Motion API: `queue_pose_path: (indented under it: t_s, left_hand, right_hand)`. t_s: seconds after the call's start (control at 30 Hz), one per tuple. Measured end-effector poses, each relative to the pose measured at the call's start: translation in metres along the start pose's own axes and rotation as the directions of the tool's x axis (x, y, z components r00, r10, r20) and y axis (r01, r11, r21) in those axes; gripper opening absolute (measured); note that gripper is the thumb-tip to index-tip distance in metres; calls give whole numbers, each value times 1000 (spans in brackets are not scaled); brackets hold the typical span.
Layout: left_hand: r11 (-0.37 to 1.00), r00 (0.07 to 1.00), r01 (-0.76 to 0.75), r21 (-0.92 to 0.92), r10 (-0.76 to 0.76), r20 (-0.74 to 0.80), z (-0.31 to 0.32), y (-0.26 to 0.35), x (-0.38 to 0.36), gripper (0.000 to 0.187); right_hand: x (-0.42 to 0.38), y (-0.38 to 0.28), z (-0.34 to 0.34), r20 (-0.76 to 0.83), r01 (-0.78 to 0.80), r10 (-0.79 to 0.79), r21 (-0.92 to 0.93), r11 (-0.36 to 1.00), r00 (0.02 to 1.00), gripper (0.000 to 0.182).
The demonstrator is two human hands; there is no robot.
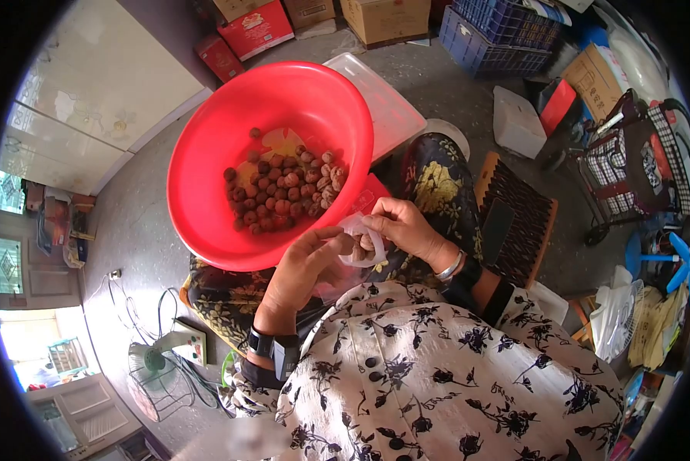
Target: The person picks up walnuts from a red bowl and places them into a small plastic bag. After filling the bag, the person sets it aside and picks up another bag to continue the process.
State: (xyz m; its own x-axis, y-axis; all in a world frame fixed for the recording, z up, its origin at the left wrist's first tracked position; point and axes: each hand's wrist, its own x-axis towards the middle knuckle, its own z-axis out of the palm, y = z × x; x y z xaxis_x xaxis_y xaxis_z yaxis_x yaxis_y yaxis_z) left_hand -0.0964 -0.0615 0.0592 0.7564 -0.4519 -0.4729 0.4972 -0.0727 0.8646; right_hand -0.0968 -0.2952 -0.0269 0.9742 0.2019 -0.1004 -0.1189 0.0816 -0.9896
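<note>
A large red basin [199,184] rests by the lap, with many round brown nuts [283,184] in it and paler walnut-like ones at its right side. Just beyond its lower right rim, a small translucent plastic bag [351,261] holds a few light brown nuts [365,244]. My left hand [302,265] is at the bag's left side, its fingers closed round a brown nut at the opening. On the right, my right hand [403,224] pinches the bag's edge between thumb and fingers.
A clear plastic lid or tray [387,107] lies behind the basin. Blue crates [483,54] and cardboard boxes [387,19] stand at the back. To the right are a dark slatted board [541,223] and a checked cart [614,169]. A fan [154,361] stands lower left.
</note>
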Motion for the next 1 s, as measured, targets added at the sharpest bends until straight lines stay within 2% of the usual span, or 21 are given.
queue_pose_path:
  t_s: [0.07, 0.2, 0.27, 0.3, 0.37, 0.4, 0.47, 0.6, 0.67, 0.87, 1.0]
  left_hand:
    - [998, 998, -54, -29, 55, 8, 3, 3, -2, 41]
    - [1000, 1000, -1, -27, 2, 2, -12, -11, 2, 42]
    - [988, 997, 51, -149, -42, 60, -18, -13, 2, 46]
    - [988, 997, 51, -149, -42, 60, -20, -15, 1, 46]
    - [955, 993, 21, -296, 16, 120, -24, -18, 1, 46]
    - [955, 993, 20, -296, 16, 120, -23, -22, 2, 46]
    - [843, 994, 2, -538, 56, 93, -18, -28, 3, 50]
    - [772, 978, -11, -636, 142, 156, -16, -23, 1, 47]
    - [674, 932, 8, -739, 263, 250, -18, -23, 1, 45]
    - [701, 950, -15, -713, 233, 209, -23, -30, 0, 56]
    - [711, 959, -18, -703, 211, 188, -20, -30, -2, 55]
  right_hand:
    - [-2, -7, 1, 10, -23, 23, 44, 999, 1000, 24]
    - [-2, -9, 4, 30, -51, 47, 141, 989, 998, 25]
    - [1, 2, 2, 14, 2, -3, 84, 996, 1000, 25]
    - [2, 3, 2, 0, 53, -53, 25, 998, 999, 25]
    - [1, 4, 2, 2, 48, -48, 48, 998, 999, 25]
    - [1, 4, 2, 3, 42, -43, 71, 997, 999, 26]
    - [1, 5, 2, 2, 26, -26, 87, 996, 1000, 26]
    - [1, 5, 3, 15, -19, 17, 142, 990, 1000, 26]
    - [-1, 0, 3, 20, -29, 27, 132, 991, 999, 26]
    - [0, 2, 0, 12, -3, 2, 65, 998, 1000, 26]
    - [0, 3, 1, 9, 1, -1, 67, 998, 1000, 26]
